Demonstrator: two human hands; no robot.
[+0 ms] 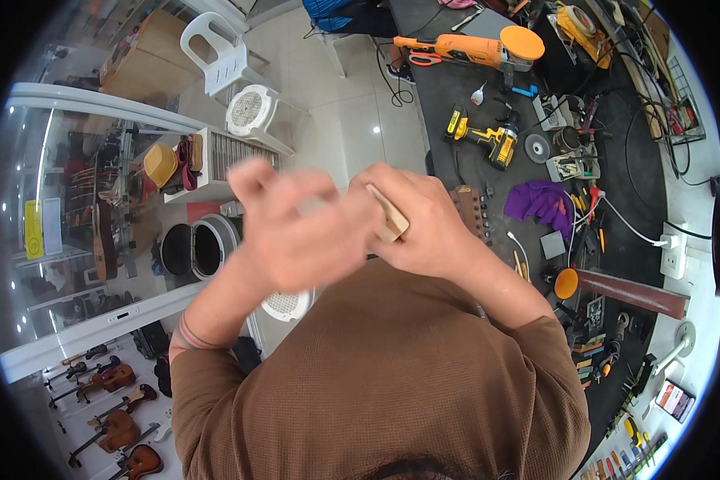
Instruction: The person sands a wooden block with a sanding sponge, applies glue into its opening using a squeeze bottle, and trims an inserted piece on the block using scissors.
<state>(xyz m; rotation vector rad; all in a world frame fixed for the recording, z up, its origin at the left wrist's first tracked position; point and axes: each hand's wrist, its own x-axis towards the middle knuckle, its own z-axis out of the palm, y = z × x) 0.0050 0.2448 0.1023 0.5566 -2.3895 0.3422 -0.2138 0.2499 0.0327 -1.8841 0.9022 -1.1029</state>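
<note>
My right hand (424,212) is closed round a small, pale wooden block (389,214), one end of which shows between thumb and fingers. Close beside it on the left, my left hand (304,220) is smeared by motion. Its fingers look bent and partly raised, and its fingertips reach toward the block. Whether they touch it or hold anything is too blurred to tell. Both hands are in front of my chest. Just right of my right hand, a brown guitar headstock (470,210) with dark tuning pegs lies at the bench edge.
The dark workbench (444,92) on the right carries an orange polisher (464,50), a yellow cordless drill (492,142), a purple cloth (540,206) and several cables. White plastic seats (252,112) stand at the back left. Glass panels (72,216) and several guitars (120,428) line the left.
</note>
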